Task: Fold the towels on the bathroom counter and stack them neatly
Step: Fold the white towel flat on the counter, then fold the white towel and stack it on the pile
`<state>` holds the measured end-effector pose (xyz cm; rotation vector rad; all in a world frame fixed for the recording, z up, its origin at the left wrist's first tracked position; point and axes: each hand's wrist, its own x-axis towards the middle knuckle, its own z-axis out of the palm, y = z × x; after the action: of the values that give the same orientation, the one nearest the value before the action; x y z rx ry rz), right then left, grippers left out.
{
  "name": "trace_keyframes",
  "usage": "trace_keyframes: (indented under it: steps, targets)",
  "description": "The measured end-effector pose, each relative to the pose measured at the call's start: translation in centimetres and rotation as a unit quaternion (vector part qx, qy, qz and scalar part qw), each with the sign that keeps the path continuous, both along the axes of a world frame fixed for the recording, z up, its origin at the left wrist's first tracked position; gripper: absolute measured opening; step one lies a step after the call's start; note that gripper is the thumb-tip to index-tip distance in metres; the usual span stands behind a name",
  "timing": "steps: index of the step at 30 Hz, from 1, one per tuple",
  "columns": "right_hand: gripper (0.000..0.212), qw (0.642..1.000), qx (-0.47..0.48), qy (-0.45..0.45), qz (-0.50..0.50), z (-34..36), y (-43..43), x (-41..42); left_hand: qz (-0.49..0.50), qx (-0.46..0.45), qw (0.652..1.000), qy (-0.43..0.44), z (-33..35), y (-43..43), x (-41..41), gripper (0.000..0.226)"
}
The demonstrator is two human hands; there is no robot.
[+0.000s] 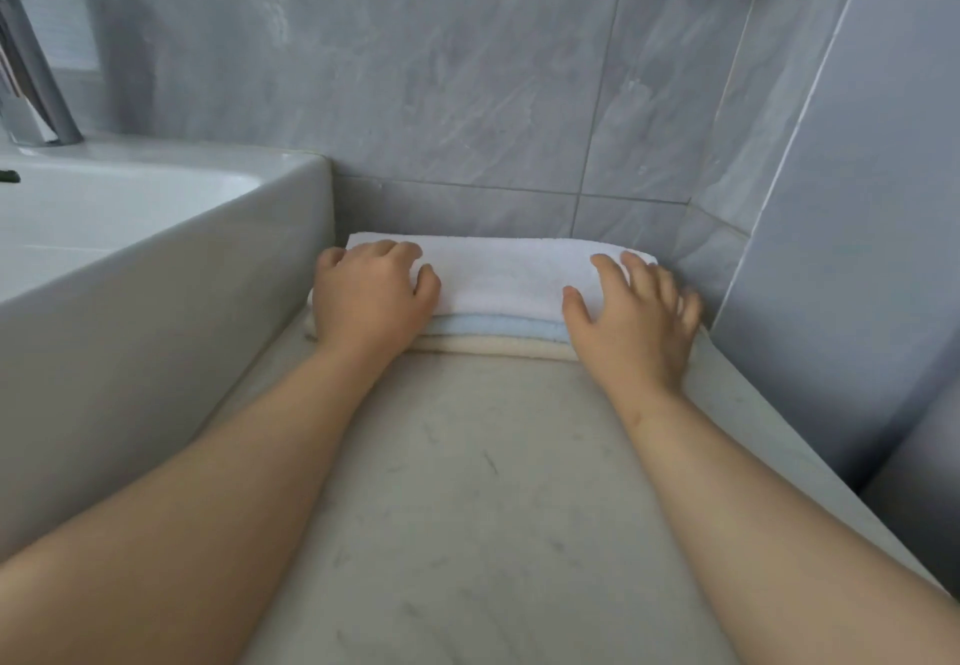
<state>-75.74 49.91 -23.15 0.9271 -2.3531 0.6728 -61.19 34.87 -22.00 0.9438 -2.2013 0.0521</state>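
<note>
Three folded towels lie stacked against the back wall of the marble counter [483,498]: a white towel [498,272] on top, a light blue towel [498,325] under it and a cream towel [493,345] at the bottom. My left hand [371,295] lies over the stack's left end, fingers bent down onto the white towel. My right hand [636,316] rests flat on the stack's right end with its fingers spread. Both hands cover the stack's near corners.
A white basin [171,249] rises along the counter's left side, with a chrome tap [39,87] behind it. Grey tiled walls [467,82] close the back and the right, where a wall corner [748,259] stands close to the towels.
</note>
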Motion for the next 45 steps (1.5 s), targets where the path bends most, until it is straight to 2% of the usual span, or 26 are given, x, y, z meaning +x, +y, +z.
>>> trace_keyframes:
  steps: [3, 6, 9, 14, 19, 25, 29, 37, 45]
  targets:
    - [0.060, 0.999, 0.003, -0.016, 0.034, -0.5, 1.0, 3.7, -0.016, -0.026, 1.000, 0.003, -0.6, 3.0, 2.1, 0.056]
    - [0.057, 0.997, 0.038, -0.038, 0.062, -0.4, 3.0, 7.8, -0.022, 0.011, 1.000, -0.012, -0.9, 6.4, 4.9, 0.054]
    - [0.048, 0.989, 0.086, -0.081, 0.088, -0.3, 5.5, 11.5, -0.010, 0.071, 0.995, -0.066, -0.6, 10.4, 8.4, 0.049]
    - [0.051, 0.971, 0.133, -0.143, 0.139, 0.2, 10.9, 18.0, -0.031, 0.075, 0.991, -0.107, 0.2, 16.1, 14.8, 0.044]
    - [0.048, 0.963, 0.139, -0.137, 0.183, 0.6, 16.2, 24.3, -0.038, 0.051, 0.989, -0.134, 0.5, 21.4, 21.7, 0.044]
    - [0.047, 0.952, 0.131, -0.115, 0.253, 0.5, 22.1, 32.3, -0.014, -0.003, 0.993, -0.120, 0.0, 28.1, 30.0, 0.035]
    - [0.045, 0.935, 0.122, -0.108, 0.316, 0.1, 24.7, 37.9, 0.001, -0.001, 0.995, -0.102, -0.9, 31.4, 35.9, 0.035]
    - [0.044, 0.893, 0.120, -0.096, 0.424, -3.2, 25.9, 47.4, 0.069, 0.047, 0.992, -0.090, -5.1, 35.6, 46.9, 0.038]
    - [0.043, 0.838, 0.229, -0.131, 0.478, -8.0, 21.4, 52.3, 0.143, 0.146, 0.972, -0.120, -10.8, 33.8, 52.6, 0.038]
